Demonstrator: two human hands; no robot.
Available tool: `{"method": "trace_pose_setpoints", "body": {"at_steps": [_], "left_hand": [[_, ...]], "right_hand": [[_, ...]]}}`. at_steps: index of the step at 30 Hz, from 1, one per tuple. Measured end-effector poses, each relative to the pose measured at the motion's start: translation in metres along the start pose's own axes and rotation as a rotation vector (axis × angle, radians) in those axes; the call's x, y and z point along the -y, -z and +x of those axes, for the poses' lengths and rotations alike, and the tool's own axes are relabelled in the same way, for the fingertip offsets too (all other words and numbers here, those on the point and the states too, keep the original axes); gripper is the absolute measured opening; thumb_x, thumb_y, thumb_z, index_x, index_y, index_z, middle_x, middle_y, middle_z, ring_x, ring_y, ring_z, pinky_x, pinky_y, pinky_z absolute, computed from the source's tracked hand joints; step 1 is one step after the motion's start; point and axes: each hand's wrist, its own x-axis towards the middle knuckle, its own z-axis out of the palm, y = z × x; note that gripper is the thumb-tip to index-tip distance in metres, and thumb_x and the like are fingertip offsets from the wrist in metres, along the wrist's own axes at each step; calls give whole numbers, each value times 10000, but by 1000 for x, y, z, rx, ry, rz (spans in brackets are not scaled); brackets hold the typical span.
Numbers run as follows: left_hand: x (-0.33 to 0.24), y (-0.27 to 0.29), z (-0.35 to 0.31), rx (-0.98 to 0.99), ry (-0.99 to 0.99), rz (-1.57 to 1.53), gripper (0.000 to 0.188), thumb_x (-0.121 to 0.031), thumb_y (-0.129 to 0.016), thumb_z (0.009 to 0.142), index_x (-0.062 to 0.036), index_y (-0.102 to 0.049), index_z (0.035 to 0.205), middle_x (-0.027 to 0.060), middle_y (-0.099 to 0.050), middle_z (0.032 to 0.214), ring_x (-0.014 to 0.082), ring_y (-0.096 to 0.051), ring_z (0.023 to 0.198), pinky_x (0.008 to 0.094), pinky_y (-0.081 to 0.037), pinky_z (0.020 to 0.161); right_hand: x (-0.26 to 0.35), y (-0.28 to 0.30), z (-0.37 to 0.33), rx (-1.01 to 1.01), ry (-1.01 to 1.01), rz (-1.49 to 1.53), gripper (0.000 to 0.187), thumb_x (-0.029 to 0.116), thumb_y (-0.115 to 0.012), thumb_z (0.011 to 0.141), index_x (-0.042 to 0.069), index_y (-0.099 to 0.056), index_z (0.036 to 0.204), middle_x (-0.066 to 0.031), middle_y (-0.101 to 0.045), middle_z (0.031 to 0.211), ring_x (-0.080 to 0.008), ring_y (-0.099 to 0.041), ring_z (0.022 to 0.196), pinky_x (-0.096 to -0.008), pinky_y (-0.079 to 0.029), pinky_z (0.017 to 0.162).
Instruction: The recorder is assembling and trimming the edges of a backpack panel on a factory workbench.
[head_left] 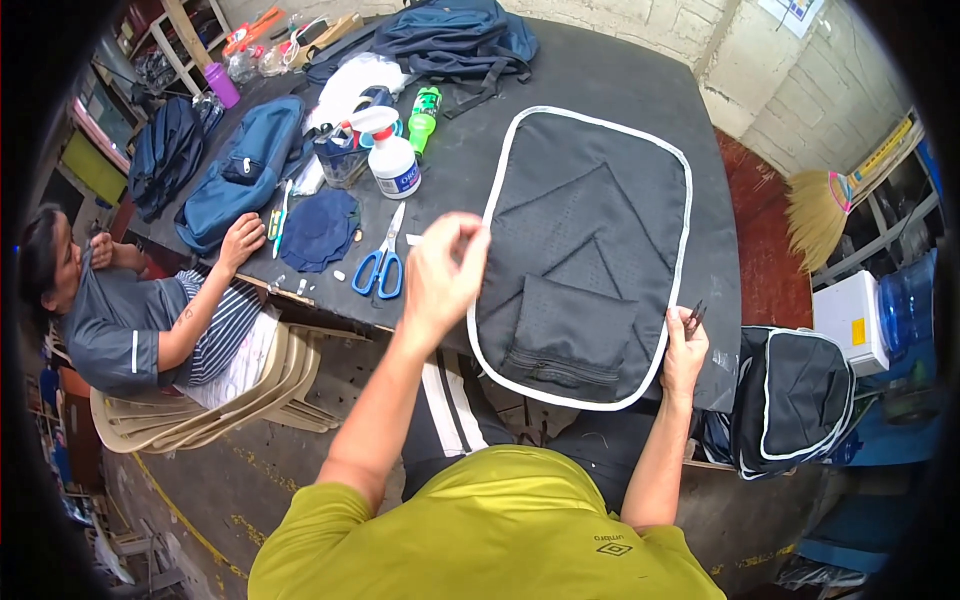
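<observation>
Panel (570, 235) of black fabric, rounded at the corners and bordered with white piping (688, 215), lying broad and flat on the dark surface (610, 75) directly before the body, lower edge seemingly poking just past the rim. Probably light for such breadth, soft and limp across the middle, a little springier along the piped border. Likely smooth enough to slide at a light tug, and hardly fragile; more prone to creasing or skewing than to tearing. Probably thickest and heaviest low down, around the stitched pocket (575, 315) and zipper (565, 370), so apt to sag there if lifted from the top alone. Best to take hold of the piping on both long sides, about halfway down, thumb above and fingers beneath, leaving the loose pocket cloth alone. Left hand (447, 265) at the left border, fingers curled in toward the thumb; impossible to tell a pinch on the edge from mere hovering. Right hand (685, 350) by the lower right border, pinching a small dark tool (697, 316), thumb close against the piping; hard to be sure of any grip on the cloth itself. Blue-handled scissors (386, 252) left of the left hand, apart from the panel.
</observation>
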Motion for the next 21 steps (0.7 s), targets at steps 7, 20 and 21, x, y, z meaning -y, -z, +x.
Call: {"method": "trace_pose_setpoints", "body": {"at_steps": [7,20,21], "left_hand": [[67,-44,161,133,335,251,572,-564,-556,1091,-36,-778,1092,221,-795,1046,466,-738,1064,530,-550,902],[49,-66,102,-83,390,-749,444,-395,-660,1131,-38,-686,868,24,-751,881,103,-707,712,268,-480,569],[43,-66,84,-9,416,-703,415,-389,-662,1130,-25,-719,941,49,-779,933,117,-719,695,261,-485,553]], "right_hand": [[55,-13,-83,47,571,-60,73,19,-621,1045,42,-605,977,-68,-647,951,-109,-570,815,-243,-433,701],[97,-4,-61,-46,226,-405,462,299,-413,1222,-25,-670,1429,-172,-718,1381,-255,-691,1231,-405,-547,1035],[99,13,-41,-79,314,-554,486,312,-403,1227,-28,-623,1496,-177,-694,1427,-277,-653,1337,-440,-533,1087]]}}
